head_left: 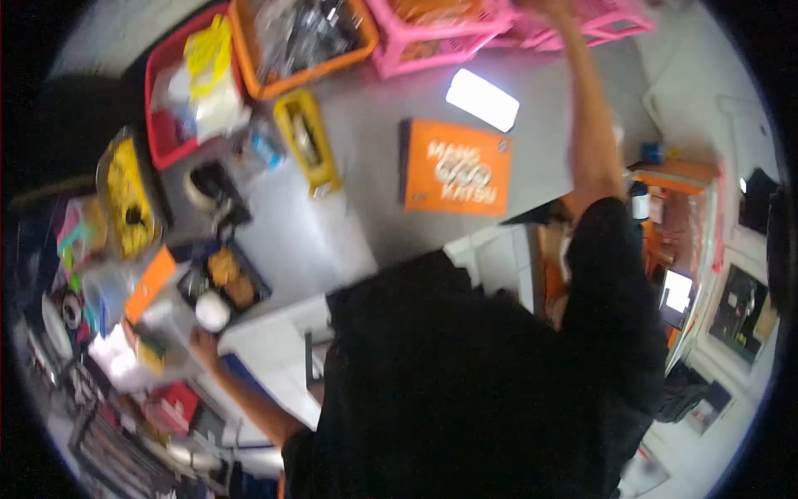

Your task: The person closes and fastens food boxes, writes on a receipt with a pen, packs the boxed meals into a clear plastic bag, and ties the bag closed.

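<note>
My left hand [204, 345] is at the counter's front edge, beside a black food tray [193, 281]. In the tray are browned, fried-looking pieces [231, 279] and a round white item [213, 311], perhaps rice or a cup. The hand is small and blurred, so its grip does not show. My right arm stretches to the back of the counter, where my right hand [542, 7] reaches a pink plastic basket [586, 23]. The upper frame edge cuts that hand off, hiding its fingers. An orange box [457, 169] printed "KATSU" lies flat on the metal counter [349, 125].
Along the back stand an orange bin [366, 51] of plastic packets, a red bin [156, 133] and another pink basket [382, 60]. A bright white phone-like slab [484, 100], a yellow holder [291, 112], a tape dispenser [218, 195] and a tray of yellow food [129, 195] share the counter.
</note>
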Tool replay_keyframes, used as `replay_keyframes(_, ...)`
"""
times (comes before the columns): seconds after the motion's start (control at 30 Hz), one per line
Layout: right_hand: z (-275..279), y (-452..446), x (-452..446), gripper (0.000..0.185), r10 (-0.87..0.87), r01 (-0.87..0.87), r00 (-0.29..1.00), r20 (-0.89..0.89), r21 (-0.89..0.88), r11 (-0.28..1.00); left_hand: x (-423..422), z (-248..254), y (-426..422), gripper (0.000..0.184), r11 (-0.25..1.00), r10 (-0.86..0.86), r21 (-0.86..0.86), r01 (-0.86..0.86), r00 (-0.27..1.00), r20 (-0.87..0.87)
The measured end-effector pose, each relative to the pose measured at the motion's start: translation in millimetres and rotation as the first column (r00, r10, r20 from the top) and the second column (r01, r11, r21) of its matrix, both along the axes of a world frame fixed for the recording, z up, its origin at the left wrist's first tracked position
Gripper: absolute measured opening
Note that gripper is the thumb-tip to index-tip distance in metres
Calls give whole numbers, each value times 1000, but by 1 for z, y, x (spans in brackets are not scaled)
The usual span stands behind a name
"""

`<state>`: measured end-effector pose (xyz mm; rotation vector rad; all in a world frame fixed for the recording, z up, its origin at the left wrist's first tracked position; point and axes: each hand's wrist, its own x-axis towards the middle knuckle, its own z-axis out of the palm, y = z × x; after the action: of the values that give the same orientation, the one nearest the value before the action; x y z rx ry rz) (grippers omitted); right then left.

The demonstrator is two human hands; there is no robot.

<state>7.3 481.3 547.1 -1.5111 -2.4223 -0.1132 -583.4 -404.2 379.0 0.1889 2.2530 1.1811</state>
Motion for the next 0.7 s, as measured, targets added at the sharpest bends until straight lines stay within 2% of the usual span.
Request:
replay_keyframes(0.03,-9,-5,-3,27,36,-39,998,-50,-56,998,28,33,31,39,983,84,-157,-93,994,-66)
replay_keyframes(0.07,-14,-10,-8,26,68,-80,991,-113,-110,991,30,27,26,37,994,52,-90,-66,987,-153)
replay_keyframes(0.1,-15,-13,-12,25,91,-118,980,-180,-147,982,33,34,36,33,976,39,-208,-68,989,-139)
replay_keyframes(0.13,-11,-14,-14,24,107,-153,964,-244,-177,972,33,28,37,31,984,126,-115,-137,987,-100)
replay_keyframes(0.3,17,-13,-6,18,109,-278,854,-509,-270,922,40,33,50,30,957,259,-116,-265,964,-61)
replay_keyframes(0.5,29,-19,-5,12,77,-333,776,-626,-302,893,52,45,62,30,964,229,-119,-238,970,-82)
replay_keyframes(0.7,38,-19,-2,8,62,-365,726,-685,-307,879,43,29,46,27,960,271,-49,-275,960,-78)
